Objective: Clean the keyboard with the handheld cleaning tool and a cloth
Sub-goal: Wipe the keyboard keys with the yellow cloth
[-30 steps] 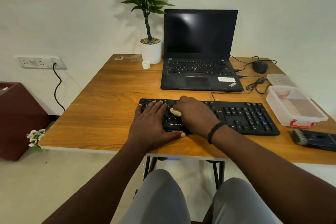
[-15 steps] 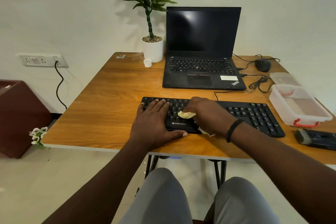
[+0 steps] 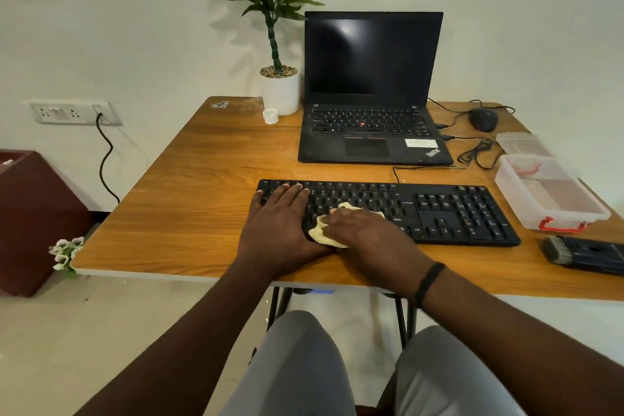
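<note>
Since the earlier frame my right hand [image 3: 363,230] has carried the cloth [image 3: 322,236] leftward to the lower-left keys, beside my left hand [image 3: 282,223]. My left hand lies flat, fingers straight, pinning the keyboard [image 3: 456,213] at the table's [image 3: 189,206] near edge; my right presses the bunched cloth, fingers curled over it. The cloth looks soft and light, best gripped as a wad; the brush tool [image 3: 584,253] lies unused, far right.

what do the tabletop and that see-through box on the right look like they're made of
Tabletop: looks like wood or a wood-look laminate, with visible grain and a slight sheen; which one can't be told. Box: probably clear plastic, since the table shows through its walls, with a red latch at the front.
</note>
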